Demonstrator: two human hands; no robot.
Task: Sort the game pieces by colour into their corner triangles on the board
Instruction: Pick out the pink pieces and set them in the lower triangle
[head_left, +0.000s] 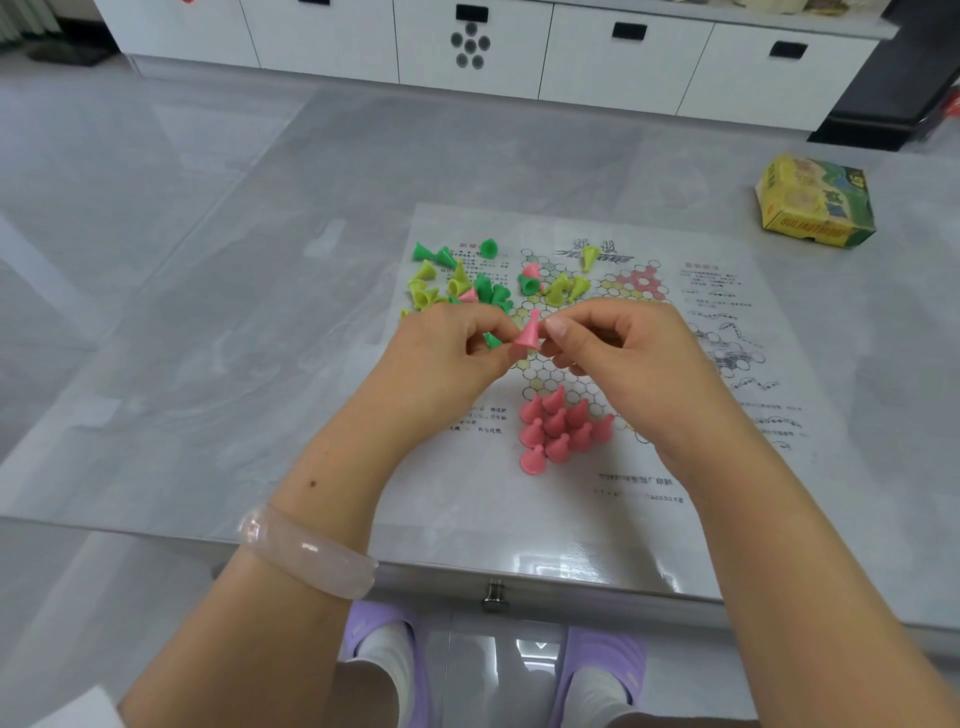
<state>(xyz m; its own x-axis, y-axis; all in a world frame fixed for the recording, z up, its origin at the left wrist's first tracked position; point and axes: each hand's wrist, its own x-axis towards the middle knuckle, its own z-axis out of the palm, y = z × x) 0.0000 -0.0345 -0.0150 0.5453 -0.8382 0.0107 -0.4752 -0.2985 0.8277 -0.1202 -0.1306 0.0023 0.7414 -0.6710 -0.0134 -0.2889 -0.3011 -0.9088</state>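
A paper game board (649, 467) printed with a hexagonal star lies on the table. Several pink cone pieces (561, 428) stand packed together in its near corner triangle. A loose heap of green, yellow-green and a few pink pieces (467, 283) lies at the board's far left. Above the board's middle my left hand (447, 353) pinches a pink piece (529, 332) at its wide base, with a green piece (491, 340) showing under the fingers. My right hand (618, 353) is beside the pink piece with fingers curled, thumb tip close to it; contact is unclear.
A yellow and green game box (815, 200) lies at the table's far right. White cabinets (467, 47) line the far wall. The table's near edge (519, 571) has a drawer knob (493, 597) below it, and my purple slippers show underneath.
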